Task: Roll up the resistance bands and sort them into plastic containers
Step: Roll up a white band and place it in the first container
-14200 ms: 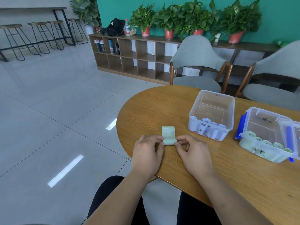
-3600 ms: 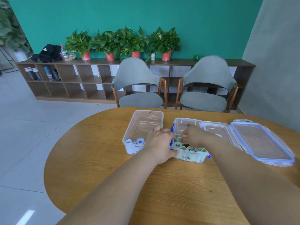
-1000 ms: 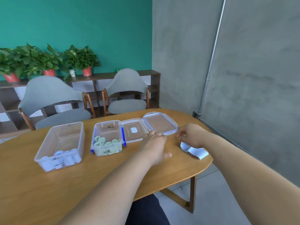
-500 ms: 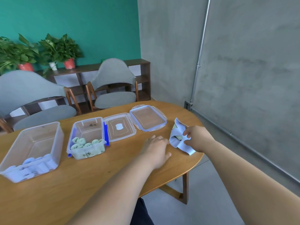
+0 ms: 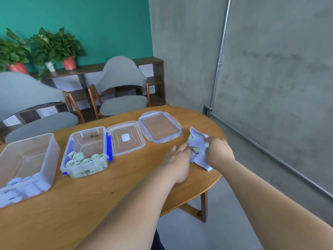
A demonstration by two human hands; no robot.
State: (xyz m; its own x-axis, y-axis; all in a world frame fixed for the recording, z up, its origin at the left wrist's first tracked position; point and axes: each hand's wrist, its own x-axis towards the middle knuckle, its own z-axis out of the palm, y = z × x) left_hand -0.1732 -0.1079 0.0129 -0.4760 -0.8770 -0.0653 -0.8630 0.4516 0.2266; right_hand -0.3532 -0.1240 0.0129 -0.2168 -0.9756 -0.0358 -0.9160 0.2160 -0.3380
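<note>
A small heap of loose resistance bands (image 5: pixel 197 141), pale blue with a green one underneath, lies at the right end of the wooden table (image 5: pixel 90 199). My right hand (image 5: pixel 219 153) grips the pale blue band from the right, fingers curled over it. My left hand (image 5: pixel 178 160) reaches in from the left, its extended fingertips touching the heap's edge. One clear container (image 5: pixel 52 159) on the left holds pale blue rolls. A second container (image 5: pixel 100 139) with blue clips holds green rolls.
Two clear lids (image 5: pixel 126 139) (image 5: pixel 160 126) lie flat between the green-roll container and the heap. The table's rounded edge runs just right of my right hand. Two grey chairs (image 5: pixel 122 91) stand behind the table, and a concrete wall is on the right.
My left hand has slid right across the table until its fingertips reach the heap. My right hand keeps its hold on the pale blue band.
</note>
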